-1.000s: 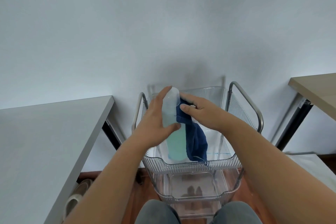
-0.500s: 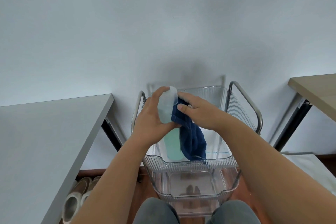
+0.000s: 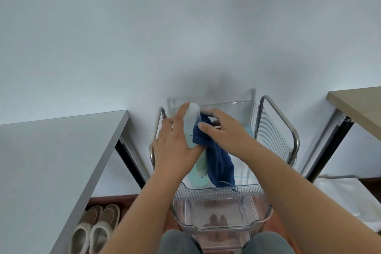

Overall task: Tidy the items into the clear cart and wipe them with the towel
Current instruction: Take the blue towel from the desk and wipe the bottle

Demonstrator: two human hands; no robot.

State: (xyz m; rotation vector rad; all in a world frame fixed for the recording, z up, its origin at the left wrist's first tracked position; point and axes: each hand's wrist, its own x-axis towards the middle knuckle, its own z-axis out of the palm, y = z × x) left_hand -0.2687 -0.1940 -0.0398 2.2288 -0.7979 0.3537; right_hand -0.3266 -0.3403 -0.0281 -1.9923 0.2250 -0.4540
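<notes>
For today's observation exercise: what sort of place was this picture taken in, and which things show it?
Probably a room in a home: slippers sit on a wood floor under a grey table, and a clear cart stands against a plain white wall.

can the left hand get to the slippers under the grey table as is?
Probably not right away: the left hand grips the bottle over the clear cart. The slippers lie unobstructed on the floor, lower left.
</notes>
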